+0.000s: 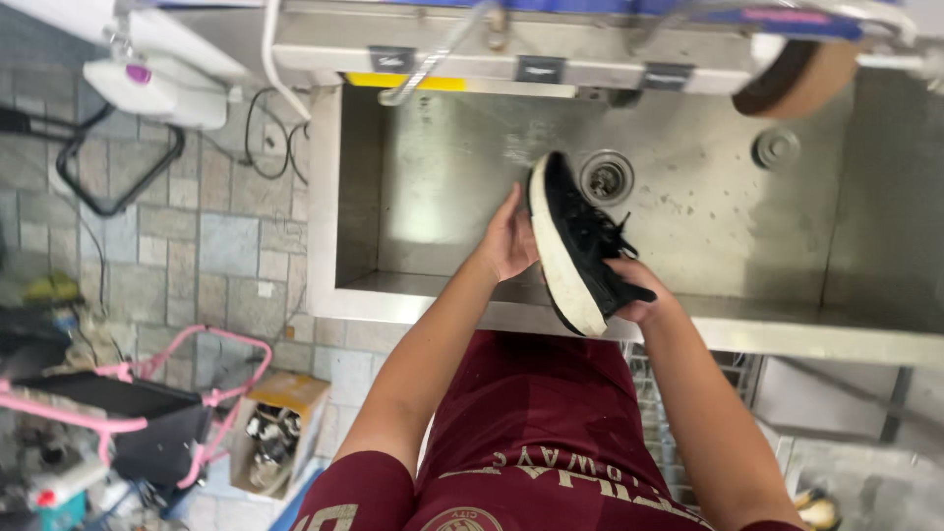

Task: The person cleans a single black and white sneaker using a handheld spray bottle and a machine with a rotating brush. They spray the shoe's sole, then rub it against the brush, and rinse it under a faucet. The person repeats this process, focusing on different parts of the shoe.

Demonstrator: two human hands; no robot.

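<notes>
A black sneaker [573,239] with a white sole and black laces is held on its side over the steel sink [718,226]. My left hand [507,241] presses flat against the white sole near the toe end. My right hand [639,291] grips the sneaker at its heel end, fingers partly hidden behind the shoe. Both forearms reach forward from a maroon shirt.
The sink has a round drain [606,178] and a loose plug [776,148]; a faucet pipe [433,61] hangs above. A round brown brush [795,79] sits at top right. On the tiled floor left stand a pink-framed cart [147,413] and a cardboard box [277,428].
</notes>
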